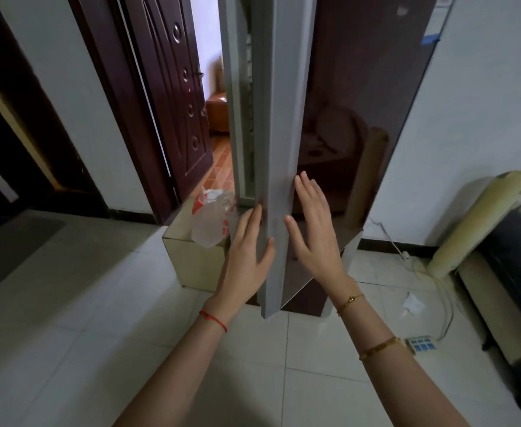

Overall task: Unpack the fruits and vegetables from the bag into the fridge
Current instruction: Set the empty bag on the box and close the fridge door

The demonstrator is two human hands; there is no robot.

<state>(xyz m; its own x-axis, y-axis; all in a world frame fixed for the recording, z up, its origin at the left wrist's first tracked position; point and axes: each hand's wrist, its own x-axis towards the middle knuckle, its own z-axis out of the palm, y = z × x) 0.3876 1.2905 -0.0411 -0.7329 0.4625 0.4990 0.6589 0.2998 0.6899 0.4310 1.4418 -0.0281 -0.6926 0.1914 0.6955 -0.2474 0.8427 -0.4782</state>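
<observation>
The tall fridge (345, 118) has a dark glossy door front and a grey door edge (279, 149) that stands edge-on to me, partly swung out. My left hand (247, 251) lies flat against the left side of that edge, thumb on its face. My right hand (314, 229) rests open on the glossy front, fingers spread. Neither hand holds anything. A crumpled clear plastic bag with red print (211, 217) sits on a cardboard box (197, 263) left of the fridge. The fridge's inside is hidden.
An open dark wooden door (173, 97) leads to a room with a brick-coloured floor. Rolled mats (474, 223) lean against the right wall beside a dark bundle (511, 257). A power strip (421, 345) and cable lie on the white tiled floor.
</observation>
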